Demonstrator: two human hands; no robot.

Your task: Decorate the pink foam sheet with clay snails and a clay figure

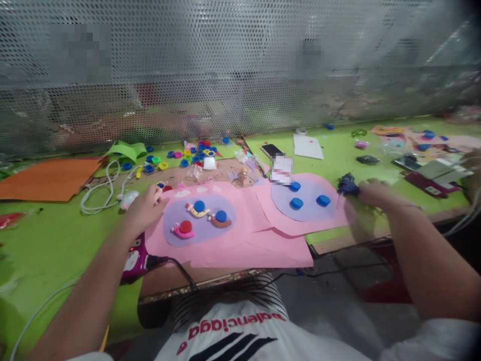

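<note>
My left hand [146,208] is at the upper left edge of a pink paper sheet [244,250], fingers curled together; what they hold, if anything, is hidden. Just beyond its fingertips lie small red and blue pieces [165,188]. On the sheet's lilac oval [176,210] sit three clay snails: a pink one [184,232] with a red cap shell, and a cream one [198,212] and a brown one [221,222] with blue shells. My right hand [376,193] grips a dark blue glue gun [348,184], beside a second pink sheet [289,229] bearing three blue caps [296,203].
Coloured bottle caps [195,156] lie scattered behind the sheets, near a phone [272,150] and white board [308,146]. A purple power strip [134,260] and white cable [93,203] are at left. Behind stands a perforated metal screen [210,75]; another person's hand [471,160] is far right.
</note>
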